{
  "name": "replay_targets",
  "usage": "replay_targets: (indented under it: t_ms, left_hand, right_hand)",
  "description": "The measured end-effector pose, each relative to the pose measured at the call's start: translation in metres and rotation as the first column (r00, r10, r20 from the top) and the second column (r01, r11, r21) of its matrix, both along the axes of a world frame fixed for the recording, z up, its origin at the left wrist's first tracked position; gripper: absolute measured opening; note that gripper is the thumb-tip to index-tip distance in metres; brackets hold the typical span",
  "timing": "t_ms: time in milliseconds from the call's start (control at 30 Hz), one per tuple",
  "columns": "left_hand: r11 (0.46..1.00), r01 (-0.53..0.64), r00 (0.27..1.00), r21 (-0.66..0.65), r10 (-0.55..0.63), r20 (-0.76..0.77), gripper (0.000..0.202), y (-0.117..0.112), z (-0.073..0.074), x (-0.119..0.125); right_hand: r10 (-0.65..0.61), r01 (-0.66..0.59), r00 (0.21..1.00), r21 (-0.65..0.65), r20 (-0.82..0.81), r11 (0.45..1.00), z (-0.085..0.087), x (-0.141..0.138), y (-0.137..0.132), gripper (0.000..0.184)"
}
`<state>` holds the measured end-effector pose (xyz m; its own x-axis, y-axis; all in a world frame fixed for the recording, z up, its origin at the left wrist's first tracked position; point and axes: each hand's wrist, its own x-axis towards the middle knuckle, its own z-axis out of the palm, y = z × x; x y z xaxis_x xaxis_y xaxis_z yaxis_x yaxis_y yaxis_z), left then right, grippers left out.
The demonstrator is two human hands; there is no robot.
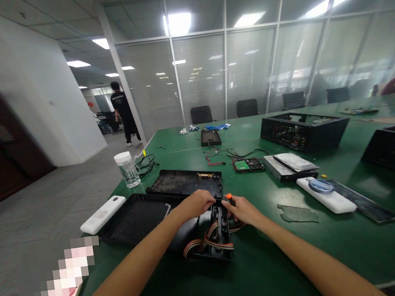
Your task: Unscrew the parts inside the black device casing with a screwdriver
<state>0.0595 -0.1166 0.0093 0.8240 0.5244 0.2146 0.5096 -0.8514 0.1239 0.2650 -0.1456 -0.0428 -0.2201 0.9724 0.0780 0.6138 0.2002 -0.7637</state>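
Note:
My left hand (195, 203) is curled over the top edge of a small black electronic unit (215, 242) that has a striped ribbon cable (205, 245) looping from its side. My right hand (241, 210) grips a screwdriver with an orange handle (228, 196), its shaft pointing up and back towards a flat black panel (183, 181). Both hands meet over the unit on the green table (271, 264). A black tray-like cover (137, 219) lies just left of the unit.
A white slab (102, 214) and a clear jar with a white lid (127, 169) stand at the left edge. Right of my hands lie a white power bank (325, 194), a circuit board (246, 164), a drive (289, 165) and black chassis boxes (302, 129). A person stands far back left.

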Motion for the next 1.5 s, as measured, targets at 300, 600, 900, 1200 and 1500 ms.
replay_targets:
  t_ms: [300,600,900,1200,1500]
  left_hand:
    - [0.986,-0.130,0.984,-0.103,0.141,0.110,0.019,0.010,-0.042,0.006]
    - [0.995,0.009,0.997,-0.097,-0.001,0.083,0.018,0.006,-0.035,0.000]
    - [0.989,-0.099,0.990,-0.114,0.110,0.089,0.015,0.000,-0.036,0.002]
    - [0.992,-0.059,0.995,-0.114,0.068,0.077,0.017,0.000,-0.035,0.003]
    - [0.991,-0.058,0.996,-0.120,0.067,0.065,0.019,0.000,-0.035,0.003]
  right_hand:
    - [-0.187,0.179,0.982,0.198,0.026,0.964,0.005,0.027,0.014,0.048]
    - [-0.164,0.164,0.981,-0.011,-0.101,0.986,0.007,0.038,0.017,0.029]
    - [-0.061,0.130,0.919,0.154,-0.389,0.980,0.043,0.066,0.009,0.032]
    - [-0.113,0.197,0.973,0.459,-0.203,0.866,0.034,0.040,-0.004,0.031]
    - [-0.111,0.128,0.992,0.492,-0.065,0.861,0.035,0.035,-0.006,0.032]
